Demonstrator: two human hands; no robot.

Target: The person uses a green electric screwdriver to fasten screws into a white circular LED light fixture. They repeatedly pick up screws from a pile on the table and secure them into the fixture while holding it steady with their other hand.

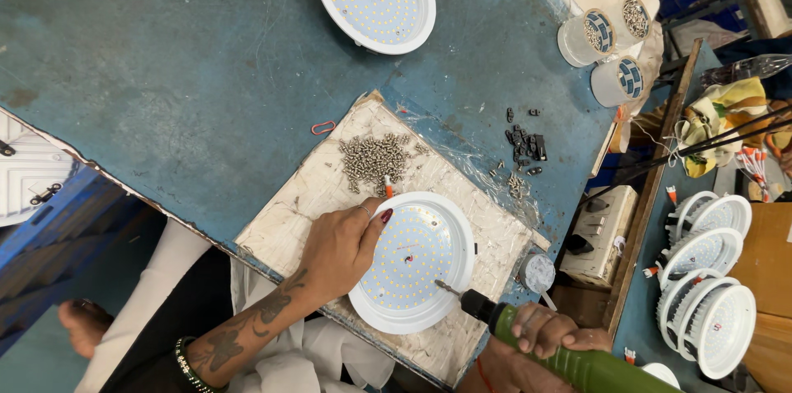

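The round white LED light panel (pixel 412 263) lies on a worn board (pixel 313 187) on the blue tabletop (pixel 165 71), steadied by the left hand (pixel 338 249) spread flat over its rim. The right hand (pixel 540 335) grips a green electric screwdriver (pixel 569 356) (tip on the panel). Loose screws (pixel 375 160) are heaped just beyond; three screw-filled plastic cups (pixel 587 37) stand farther off.

worn blue table (pixel 165 71) | wooden side shelf (pixel 652 187) | even overhead light
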